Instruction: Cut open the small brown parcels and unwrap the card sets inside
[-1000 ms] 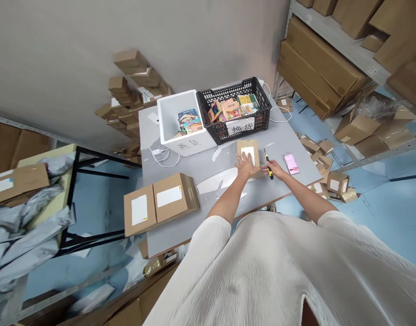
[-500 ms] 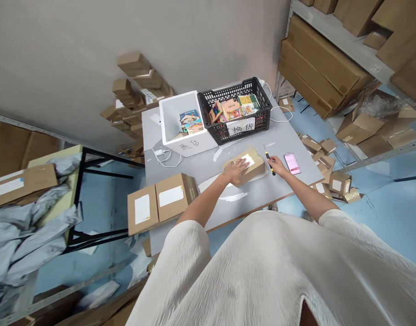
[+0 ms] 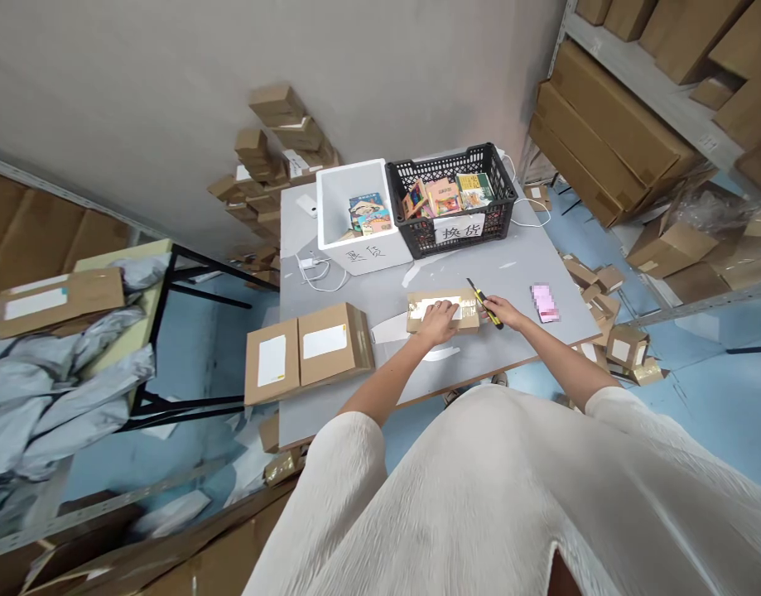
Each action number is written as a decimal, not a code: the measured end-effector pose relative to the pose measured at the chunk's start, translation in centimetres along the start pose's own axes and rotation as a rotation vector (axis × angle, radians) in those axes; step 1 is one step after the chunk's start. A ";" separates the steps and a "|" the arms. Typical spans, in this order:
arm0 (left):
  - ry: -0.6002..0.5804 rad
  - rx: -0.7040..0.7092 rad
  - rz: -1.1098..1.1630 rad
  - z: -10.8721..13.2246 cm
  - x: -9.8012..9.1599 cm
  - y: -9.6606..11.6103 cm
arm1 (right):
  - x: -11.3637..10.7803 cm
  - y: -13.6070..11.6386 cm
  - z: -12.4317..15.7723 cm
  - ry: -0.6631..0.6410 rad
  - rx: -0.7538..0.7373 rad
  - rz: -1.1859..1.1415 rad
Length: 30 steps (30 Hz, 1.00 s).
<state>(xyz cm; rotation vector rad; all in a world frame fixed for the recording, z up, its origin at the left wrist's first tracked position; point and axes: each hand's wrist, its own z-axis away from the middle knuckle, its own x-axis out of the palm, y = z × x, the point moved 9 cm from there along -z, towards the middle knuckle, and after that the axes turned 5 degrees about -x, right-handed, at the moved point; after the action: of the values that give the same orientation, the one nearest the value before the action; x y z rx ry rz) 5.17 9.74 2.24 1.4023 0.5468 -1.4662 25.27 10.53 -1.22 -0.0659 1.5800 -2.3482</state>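
Observation:
A small taped cardboard box with a white label lies near the front of the grey table. My left hand rests on top of it, fingers laid over the label and not wrapped round the box. In my right hand, just off the box's right end, is a yellow and black utility knife. Its blade points up and left, above the right end of the box; whether it touches cannot be told. A phone with a pink, blurred screen lies right of this hand.
Two labelled cardboard boxes stand at the table's left front. Behind are a white foam bin and a black plastic crate, both holding books. Cables lie beside the bin. Piled parcels and shelves flank the table.
The small box has turned to lie nearly parallel with the table's front edge. The knife has moved in over its right end, blade tilted further left. My left hand stays on the box.

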 end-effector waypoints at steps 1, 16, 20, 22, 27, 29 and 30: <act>0.007 -0.001 0.008 -0.1 0.0 0.0 | -0.6 -0.3 0.2 -0.006 -0.026 0.078; 0.053 -0.007 0.038 -0.4 -0.2 0.4 | -4.3 -6.5 -0.9 -0.209 -0.396 0.982; 0.059 -0.012 0.034 0.1 -0.4 0.5 | -2.7 -6.9 -1.4 -0.214 -0.438 1.124; 0.054 -0.014 0.028 0.1 -0.4 0.5 | -2.4 -6.7 -1.5 -0.232 -0.445 1.130; 0.053 -0.023 0.008 -0.2 -0.2 0.4 | -3.5 -5.8 -1.9 -0.261 -0.397 1.071; 0.054 -0.025 0.009 -0.2 -0.3 0.3 | -3.6 -5.6 -2.1 -0.265 -0.379 1.068; 0.053 -0.023 0.013 -0.2 -0.3 0.3 | -3.5 -5.5 -2.2 -0.263 -0.378 1.069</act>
<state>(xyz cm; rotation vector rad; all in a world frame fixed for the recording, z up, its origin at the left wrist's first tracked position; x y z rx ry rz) 5.49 9.84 2.59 1.4273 0.5845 -1.4120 26.85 15.38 3.43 0.2994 1.3852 -1.1678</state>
